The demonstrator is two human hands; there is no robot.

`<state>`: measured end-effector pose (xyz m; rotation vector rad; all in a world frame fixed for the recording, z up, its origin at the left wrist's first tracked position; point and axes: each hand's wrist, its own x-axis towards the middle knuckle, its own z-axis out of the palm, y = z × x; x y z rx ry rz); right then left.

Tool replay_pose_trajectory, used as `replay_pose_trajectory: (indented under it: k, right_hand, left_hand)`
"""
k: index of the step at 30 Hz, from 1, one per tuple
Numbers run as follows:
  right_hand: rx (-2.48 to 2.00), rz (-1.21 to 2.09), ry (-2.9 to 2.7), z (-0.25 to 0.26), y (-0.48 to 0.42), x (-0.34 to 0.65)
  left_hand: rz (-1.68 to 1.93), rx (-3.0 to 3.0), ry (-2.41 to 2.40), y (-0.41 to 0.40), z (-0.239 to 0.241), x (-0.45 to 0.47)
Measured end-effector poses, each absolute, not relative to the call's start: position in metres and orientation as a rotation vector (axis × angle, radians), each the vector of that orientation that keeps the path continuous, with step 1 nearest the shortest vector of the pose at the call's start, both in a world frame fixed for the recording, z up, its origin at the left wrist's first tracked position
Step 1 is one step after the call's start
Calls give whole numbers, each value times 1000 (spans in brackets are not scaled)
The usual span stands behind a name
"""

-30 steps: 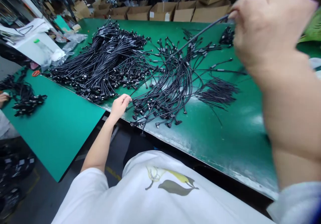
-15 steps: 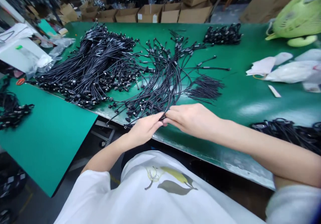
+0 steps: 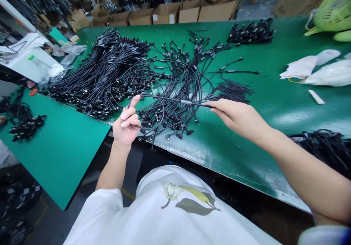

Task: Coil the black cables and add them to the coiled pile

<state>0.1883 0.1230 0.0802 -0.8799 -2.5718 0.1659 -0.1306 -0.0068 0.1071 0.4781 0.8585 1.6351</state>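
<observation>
Here at the long green bench (image 3: pixel 263 164), the person is holding a single black cable (image 3: pixel 164 97) up between both hands, above the heap. The cable is running roughly crosswise from left to right, with its grey sleeve (image 3: pixel 186 102) sitting nearer the right hand (image 3: pixel 236 117), whose fingers (image 3: pixel 216 108) are pinching it narrowly at the tips. The left hand (image 3: pixel 126 122) is curling its fingers (image 3: pixel 128 116) closed around the other stretch, with the thumb pointing up, and a loop of the cable is sagging from there over the heap of black cables (image 3: pixel 104 69). Both arms are reaching in from the bottom of the view, the right one lying long and low past the bench edge, the left one rising steeply. Farther out, a bundle of cables (image 3: pixel 251 33) is lying near the far edge, white plastic bags (image 3: pixel 329 73) are sitting to the right, and a second green mat (image 3: pixel 55 146) is stretching away on the left.
</observation>
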Motion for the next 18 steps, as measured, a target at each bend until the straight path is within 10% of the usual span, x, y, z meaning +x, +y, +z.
replay_pose_trajectory:
  k: [10, 18]
  right_hand:
    - [-943, -273, -2374, 107, 126, 221]
    - [-755, -336, -2512, 107, 107, 209]
  left_hand:
    - [1043, 847, 923, -18, 73, -157]
    - [1448, 711, 885, -24, 86, -167]
